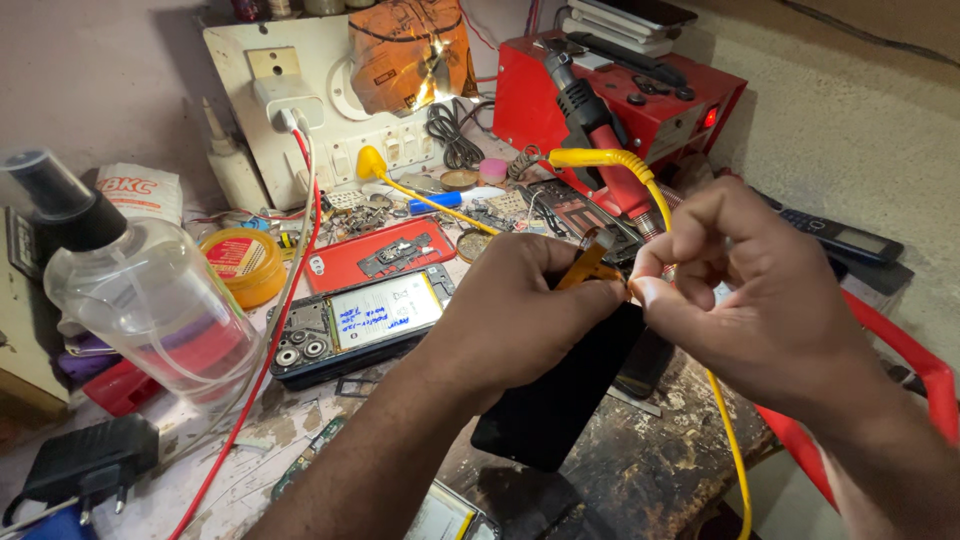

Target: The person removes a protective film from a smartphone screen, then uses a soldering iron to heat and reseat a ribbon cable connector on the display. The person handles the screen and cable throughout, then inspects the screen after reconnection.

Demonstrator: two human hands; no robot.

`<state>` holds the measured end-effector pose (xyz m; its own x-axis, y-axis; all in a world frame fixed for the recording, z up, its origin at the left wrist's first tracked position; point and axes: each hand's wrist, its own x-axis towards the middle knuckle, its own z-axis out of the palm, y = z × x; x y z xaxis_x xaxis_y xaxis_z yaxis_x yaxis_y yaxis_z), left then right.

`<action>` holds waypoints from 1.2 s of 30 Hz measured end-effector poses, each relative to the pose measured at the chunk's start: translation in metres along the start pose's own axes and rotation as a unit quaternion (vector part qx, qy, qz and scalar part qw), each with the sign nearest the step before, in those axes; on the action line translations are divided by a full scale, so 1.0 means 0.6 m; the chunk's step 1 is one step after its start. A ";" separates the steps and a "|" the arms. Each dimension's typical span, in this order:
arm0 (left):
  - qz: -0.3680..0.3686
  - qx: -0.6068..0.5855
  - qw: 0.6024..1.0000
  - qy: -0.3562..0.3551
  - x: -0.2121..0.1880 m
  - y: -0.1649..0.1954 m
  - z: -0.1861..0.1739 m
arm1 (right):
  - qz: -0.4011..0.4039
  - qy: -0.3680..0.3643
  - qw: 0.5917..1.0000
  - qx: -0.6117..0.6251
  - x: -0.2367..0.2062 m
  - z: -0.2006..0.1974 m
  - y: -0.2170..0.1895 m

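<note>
The left hand [520,310] and right hand [760,290] both pinch an amber flex strip [590,262] between their fingertips. It slants up-right above a black phone screen [560,395], whose long axis runs from lower left to upper right on the worktop [660,470].

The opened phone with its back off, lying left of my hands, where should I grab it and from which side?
Take the opened phone by its two long edges near the middle, coming from above. It lies flat with battery and camera modules exposed upward, so keep fingers on the dark frame. The spray bottle and red cable crowd its left end.
</note>
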<state>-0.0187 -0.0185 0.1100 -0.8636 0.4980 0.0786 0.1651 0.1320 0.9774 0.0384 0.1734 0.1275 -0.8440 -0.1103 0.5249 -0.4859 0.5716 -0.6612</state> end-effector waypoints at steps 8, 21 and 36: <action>0.025 -0.026 0.999 -0.031 -0.002 0.000 0.003 | 0.034 0.006 0.999 0.004 -0.017 -0.024 0.024; 0.105 0.099 0.989 0.028 -0.009 0.009 0.021 | 0.082 -0.019 0.996 0.013 -0.007 -0.029 0.005; 0.053 -0.015 0.998 -0.019 -0.012 0.013 0.019 | 0.120 -0.005 0.992 0.045 0.000 -0.027 0.003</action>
<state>-0.0058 -0.0112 0.1146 -0.8234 0.5400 0.1746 0.2396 0.0519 0.9695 0.0415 0.1877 0.1350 -0.9399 0.0128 0.3413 -0.2880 0.5077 -0.8120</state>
